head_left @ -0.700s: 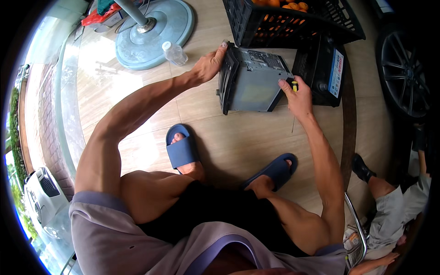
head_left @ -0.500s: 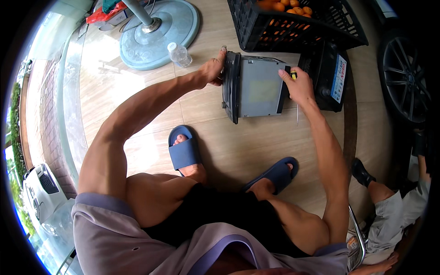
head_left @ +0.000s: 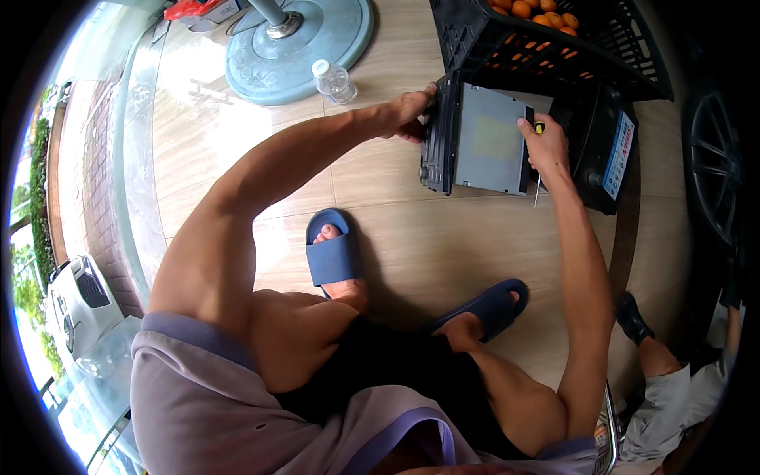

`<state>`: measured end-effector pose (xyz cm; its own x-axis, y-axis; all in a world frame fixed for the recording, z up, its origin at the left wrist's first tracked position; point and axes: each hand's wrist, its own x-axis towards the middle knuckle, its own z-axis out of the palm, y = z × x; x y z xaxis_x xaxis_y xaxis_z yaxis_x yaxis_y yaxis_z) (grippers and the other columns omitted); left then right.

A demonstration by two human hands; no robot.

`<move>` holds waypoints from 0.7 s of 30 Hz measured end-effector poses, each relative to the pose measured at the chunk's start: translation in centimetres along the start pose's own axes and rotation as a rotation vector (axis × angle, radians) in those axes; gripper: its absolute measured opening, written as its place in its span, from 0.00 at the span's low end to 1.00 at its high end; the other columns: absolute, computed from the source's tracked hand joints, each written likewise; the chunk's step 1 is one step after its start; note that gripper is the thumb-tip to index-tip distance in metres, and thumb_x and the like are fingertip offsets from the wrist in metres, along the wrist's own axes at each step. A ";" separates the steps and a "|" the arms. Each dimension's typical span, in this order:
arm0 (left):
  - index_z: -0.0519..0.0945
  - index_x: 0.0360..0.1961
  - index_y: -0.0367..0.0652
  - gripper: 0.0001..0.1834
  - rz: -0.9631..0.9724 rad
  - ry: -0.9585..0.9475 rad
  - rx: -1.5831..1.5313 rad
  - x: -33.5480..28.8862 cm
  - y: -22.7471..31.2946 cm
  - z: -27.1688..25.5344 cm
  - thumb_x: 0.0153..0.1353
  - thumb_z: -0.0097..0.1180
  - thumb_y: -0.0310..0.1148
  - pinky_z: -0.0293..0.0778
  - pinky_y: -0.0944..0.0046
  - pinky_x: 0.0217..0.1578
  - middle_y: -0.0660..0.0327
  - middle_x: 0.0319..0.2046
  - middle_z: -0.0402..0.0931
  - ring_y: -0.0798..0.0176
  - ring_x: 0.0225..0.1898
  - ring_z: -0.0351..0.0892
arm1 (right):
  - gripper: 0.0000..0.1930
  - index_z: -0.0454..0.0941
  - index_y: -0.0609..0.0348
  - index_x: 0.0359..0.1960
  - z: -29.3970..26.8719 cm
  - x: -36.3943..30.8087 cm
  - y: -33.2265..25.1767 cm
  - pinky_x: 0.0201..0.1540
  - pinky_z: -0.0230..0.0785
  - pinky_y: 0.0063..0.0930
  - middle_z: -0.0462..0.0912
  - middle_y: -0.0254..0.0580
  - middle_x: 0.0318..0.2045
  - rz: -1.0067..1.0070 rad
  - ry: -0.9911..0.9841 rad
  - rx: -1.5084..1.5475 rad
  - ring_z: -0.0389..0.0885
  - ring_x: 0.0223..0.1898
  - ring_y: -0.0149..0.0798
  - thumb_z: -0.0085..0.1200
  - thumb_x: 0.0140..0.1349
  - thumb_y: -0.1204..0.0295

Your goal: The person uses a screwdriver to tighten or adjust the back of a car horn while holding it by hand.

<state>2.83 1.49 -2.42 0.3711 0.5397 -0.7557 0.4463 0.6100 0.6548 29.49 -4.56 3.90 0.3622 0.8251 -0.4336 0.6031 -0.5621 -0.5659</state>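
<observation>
Partly hidden, screwdriver (head_left: 537,158) in right hand (head_left: 545,146); left hand (head_left: 408,111) steadies metal box (head_left: 483,138)

Far left: round pale-blue stand base (head_left: 297,47) with a metal pole, and a clear plastic bottle (head_left: 332,81) just beside it on the right. Far right: black plastic crate (head_left: 507,47) holding oranges (head_left: 538,12). Right edge: car wheel (head_left: 712,178). Near centre: two blue slippers (head_left: 332,253) on the tiled floor (head_left: 443,245). Near right: another person's leg (head_left: 657,372).
</observation>
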 end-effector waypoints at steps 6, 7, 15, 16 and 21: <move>0.71 0.63 0.32 0.46 0.064 0.091 -0.041 -0.6 1.5 -0.4 0.71 0.27 0.67 0.83 0.55 0.40 0.47 0.51 0.78 0.48 0.43 0.84 | 0.24 0.75 0.62 0.57 1.6 1.3 0.7 0.54 0.73 0.46 0.83 0.62 0.47 -0.353 0.149 -0.269 0.81 0.51 0.61 0.57 0.66 0.57; 0.73 0.61 0.31 0.45 0.055 0.119 0.005 -0.9 2.3 0.1 0.70 0.30 0.67 0.84 0.55 0.39 0.46 0.52 0.78 0.48 0.43 0.84 | 0.24 0.74 0.61 0.57 1.5 0.9 1.1 0.52 0.74 0.48 0.84 0.62 0.45 -0.352 0.169 -0.287 0.81 0.50 0.63 0.56 0.66 0.57; 0.85 0.41 0.35 0.36 0.450 0.230 0.656 -3.9 1.7 -1.2 0.69 0.45 0.63 0.77 0.49 0.42 0.44 0.34 0.84 0.47 0.37 0.84 | 0.27 0.65 0.51 0.67 1.5 -5.5 1.0 0.49 0.74 0.51 0.79 0.60 0.52 -0.450 0.225 -0.337 0.80 0.49 0.63 0.54 0.66 0.64; 0.85 0.41 0.38 0.32 0.521 0.240 0.791 -3.9 1.8 -1.1 0.69 0.47 0.59 0.77 0.48 0.43 0.44 0.36 0.84 0.44 0.39 0.84 | 0.28 0.65 0.49 0.67 1.4 -6.5 1.5 0.48 0.75 0.51 0.79 0.59 0.52 -0.466 0.221 -0.332 0.81 0.48 0.63 0.54 0.66 0.64; 0.84 0.45 0.40 0.20 0.750 0.317 0.823 -6.9 4.3 -0.9 0.67 0.53 0.46 0.77 0.48 0.45 0.45 0.38 0.84 0.41 0.41 0.83 | 0.28 0.67 0.56 0.65 2.0 -10.2 5.2 0.48 0.75 0.48 0.81 0.61 0.50 -0.473 0.050 -0.158 0.81 0.49 0.62 0.59 0.62 0.67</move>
<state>1.47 0.88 5.59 0.5982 0.7985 -0.0670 0.6390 -0.4250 0.6411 27.47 -16.01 4.00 0.0548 0.9914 -0.1187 0.8087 -0.1138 -0.5771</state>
